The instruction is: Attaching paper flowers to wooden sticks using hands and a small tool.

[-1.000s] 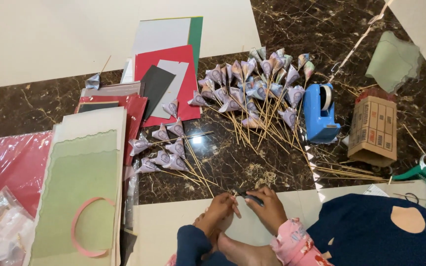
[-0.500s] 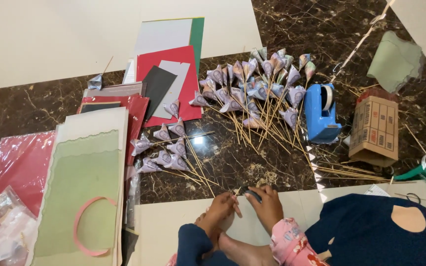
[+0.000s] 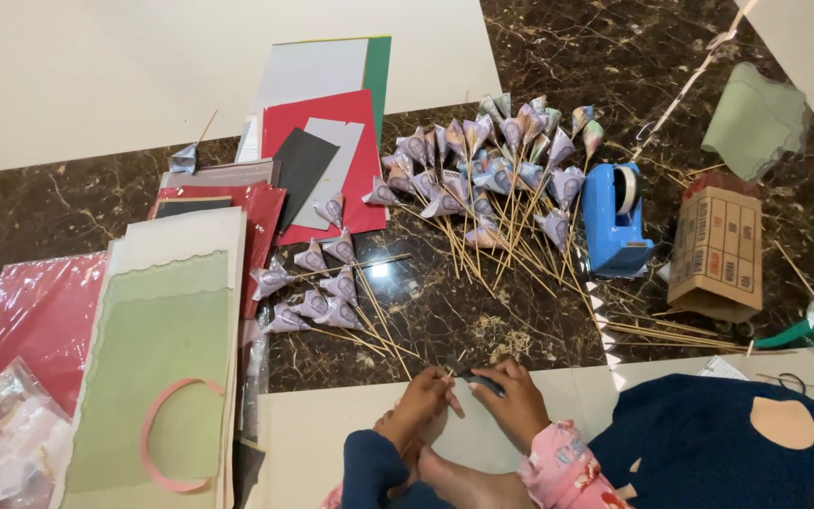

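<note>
One thin pale skewer [image 3: 448, 374], fingers-pinched

A home craft session is taking place on a polished dark marble floor [image 3: 482, 320]. Coloured paper sheets [image 3: 327, 141], folded paper cones on wooden skewers [image 3: 492, 179], a blue tape dispenser [image 3: 614, 221] and a small cardboard box [image 3: 718, 250] are lying spread across it, with a bare foot [image 3: 454, 476] showing.

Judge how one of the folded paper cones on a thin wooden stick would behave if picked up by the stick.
The paper cones on sticks look light: thin folded paper on slim skewers. Held by the stick's end, one would probably be top-heavy and wobble. The skewers lie crossed over each other on the marble floor, so lifting one may drag its neighbours.
</note>
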